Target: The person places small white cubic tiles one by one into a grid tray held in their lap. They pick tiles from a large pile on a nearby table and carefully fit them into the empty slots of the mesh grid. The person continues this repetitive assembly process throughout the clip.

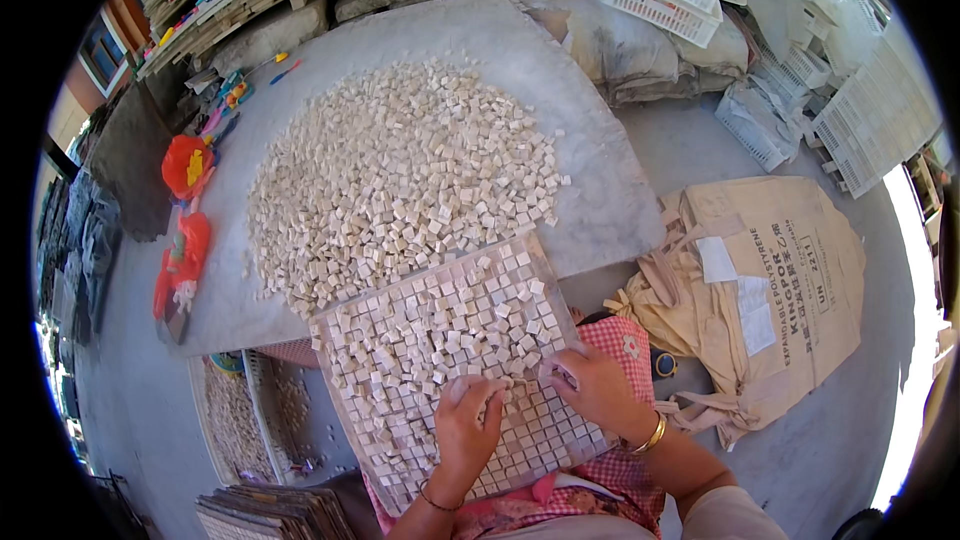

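Over the near half of the gridded tray [543, 258], in the head view, we hold both our hands close together. Our left hand [465, 437] sits near the tray's lower middle, thumb and fingers curved narrowly toward one another; our right hand [602, 392] comes in over the tray's right edge, its fingers bent. We cannot tell whether either one pinches a tile. The small whitish tiles [452, 343] lie on the tray: toward its near right they sit in neat rows, while across its middle many lie loose and tilted on top of others. The tray's far end meets the edge of the grey desk [600, 205], and just beyond it a broad heap [400, 175] of similar tiles spreads over the desk. Left of the tray, past the heap, we see red plastic things [176, 162]. Low on the tray's left are a white bin [263, 415] with more pieces in it and a stack of boards [270, 515]. Right of the tray lies a beige sack [810, 290]; our checked apron [635, 370] shows along the tray's right edge.
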`<state>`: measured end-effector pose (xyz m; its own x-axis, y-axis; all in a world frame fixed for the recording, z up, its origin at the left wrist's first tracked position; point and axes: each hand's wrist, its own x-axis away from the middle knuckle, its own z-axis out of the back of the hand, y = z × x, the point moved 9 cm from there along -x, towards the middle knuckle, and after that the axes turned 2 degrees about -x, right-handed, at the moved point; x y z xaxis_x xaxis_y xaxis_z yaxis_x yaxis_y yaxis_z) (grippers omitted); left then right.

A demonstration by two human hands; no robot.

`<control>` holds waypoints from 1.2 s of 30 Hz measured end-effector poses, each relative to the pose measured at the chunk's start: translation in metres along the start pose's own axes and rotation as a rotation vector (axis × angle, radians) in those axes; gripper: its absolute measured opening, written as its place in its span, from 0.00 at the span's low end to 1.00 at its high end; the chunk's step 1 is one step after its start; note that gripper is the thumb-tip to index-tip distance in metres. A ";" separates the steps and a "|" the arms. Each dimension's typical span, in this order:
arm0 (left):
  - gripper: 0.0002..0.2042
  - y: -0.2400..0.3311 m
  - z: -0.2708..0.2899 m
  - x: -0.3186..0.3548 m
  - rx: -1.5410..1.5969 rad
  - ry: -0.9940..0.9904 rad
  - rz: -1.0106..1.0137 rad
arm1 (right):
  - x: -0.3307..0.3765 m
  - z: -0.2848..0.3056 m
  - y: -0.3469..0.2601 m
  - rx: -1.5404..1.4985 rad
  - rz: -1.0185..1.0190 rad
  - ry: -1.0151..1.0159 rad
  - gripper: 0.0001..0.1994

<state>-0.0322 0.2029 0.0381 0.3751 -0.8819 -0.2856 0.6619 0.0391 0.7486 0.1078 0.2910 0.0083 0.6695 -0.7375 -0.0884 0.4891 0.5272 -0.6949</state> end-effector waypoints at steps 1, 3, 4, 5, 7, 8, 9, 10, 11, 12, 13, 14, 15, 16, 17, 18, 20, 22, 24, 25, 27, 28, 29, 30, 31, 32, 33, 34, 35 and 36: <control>0.05 -0.001 -0.002 0.000 0.015 -0.007 0.004 | -0.001 0.003 -0.001 -0.003 0.022 -0.007 0.11; 0.05 -0.003 -0.005 0.001 0.042 -0.019 0.007 | -0.002 0.007 -0.003 -0.009 0.066 -0.020 0.12; 0.06 -0.003 -0.008 0.002 0.053 -0.025 0.003 | -0.002 0.004 -0.003 0.000 0.078 -0.040 0.12; 0.06 -0.003 -0.010 0.003 0.064 -0.030 -0.001 | -0.003 0.001 -0.004 0.010 0.091 -0.060 0.12; 0.06 -0.002 -0.011 0.003 0.070 -0.043 -0.002 | -0.005 -0.002 -0.004 0.011 0.096 -0.071 0.13; 0.06 -0.002 -0.011 0.003 0.071 -0.049 -0.002 | -0.006 -0.001 -0.005 0.002 0.089 -0.062 0.13; 0.06 0.000 -0.009 0.003 0.063 -0.039 -0.014 | -0.007 0.000 -0.005 -0.006 0.082 -0.053 0.12; 0.06 0.001 -0.007 0.002 0.052 -0.030 -0.025 | -0.007 0.000 -0.006 -0.007 0.086 -0.047 0.12; 0.06 0.002 -0.005 0.003 0.041 -0.022 -0.037 | -0.008 0.001 -0.005 -0.008 0.090 -0.041 0.11; 0.06 0.000 -0.006 0.003 0.038 -0.028 -0.032 | -0.008 0.002 -0.005 -0.009 0.093 -0.035 0.11; 0.06 -0.001 -0.007 0.003 0.040 -0.036 -0.029 | -0.008 0.001 -0.005 -0.002 0.101 -0.032 0.10; 0.06 -0.001 -0.009 0.003 0.042 -0.045 -0.027 | -0.008 -0.001 -0.005 0.005 0.108 -0.029 0.10; 0.06 0.000 -0.010 0.003 0.041 -0.043 -0.030 | -0.009 -0.002 -0.005 0.013 0.115 -0.025 0.09; 0.05 0.003 -0.012 0.002 0.040 -0.041 -0.033 | -0.010 -0.003 -0.006 -0.005 0.121 -0.012 0.09; 0.05 0.005 -0.013 0.001 0.039 -0.039 -0.036 | -0.011 -0.004 -0.007 -0.022 0.128 0.001 0.08; 0.05 0.007 -0.016 0.000 0.030 -0.048 -0.052 | -0.011 -0.004 -0.008 -0.040 0.134 0.015 0.07; 0.05 0.009 -0.019 -0.005 0.006 -0.061 -0.082 | -0.012 -0.001 -0.006 -0.053 0.110 0.019 0.07; 0.06 0.010 -0.021 -0.009 -0.046 -0.050 -0.107 | -0.014 0.002 -0.005 -0.055 0.095 0.030 0.07; 0.08 0.009 -0.024 -0.011 -0.105 -0.056 -0.113 | -0.016 0.005 -0.005 -0.044 0.088 0.045 0.07; 0.10 0.010 -0.028 -0.013 -0.135 -0.068 -0.114 | -0.016 0.004 -0.005 -0.033 0.095 0.052 0.08; 0.11 0.012 -0.033 -0.014 -0.190 -0.079 -0.114 | -0.019 -0.001 -0.009 -0.009 0.109 0.066 0.08; 0.12 0.013 -0.034 -0.014 -0.217 -0.079 -0.109 | -0.020 -0.004 -0.009 0.016 0.091 0.055 0.08; 0.13 0.013 -0.035 -0.014 -0.243 -0.079 -0.105 | -0.021 -0.007 -0.010 0.040 0.072 0.045 0.08; 0.13 0.012 -0.037 -0.014 -0.260 -0.097 -0.086 | -0.021 -0.008 -0.010 0.064 0.053 0.034 0.08; 0.12 0.010 -0.038 -0.015 -0.277 -0.114 -0.066 | -0.022 -0.008 -0.010 0.045 0.032 0.032 0.08; 0.12 0.008 -0.040 -0.016 -0.294 -0.131 -0.046 | -0.023 -0.007 -0.011 0.026 0.012 0.030 0.08; 0.11 0.008 -0.039 -0.017 -0.293 -0.132 -0.039 | -0.024 -0.006 -0.011 0.007 -0.008 0.028 0.07; 0.11 0.008 -0.038 -0.018 -0.291 -0.131 -0.033 | -0.023 -0.006 -0.009 -0.044 -0.018 0.029 0.07; 0.10 0.008 -0.037 -0.018 -0.290 -0.131 -0.026 | -0.022 -0.004 -0.005 -0.094 -0.028 0.029 0.07; 0.10 0.007 -0.035 -0.018 -0.271 -0.126 -0.028 | -0.020 -0.002 -0.001 -0.144 -0.038 0.030 0.06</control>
<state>-0.0121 0.2358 0.0276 0.2819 -0.9351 -0.2147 0.8264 0.1230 0.5495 0.0923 0.3045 0.0097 0.6339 -0.7693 -0.0798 0.4273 0.4344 -0.7929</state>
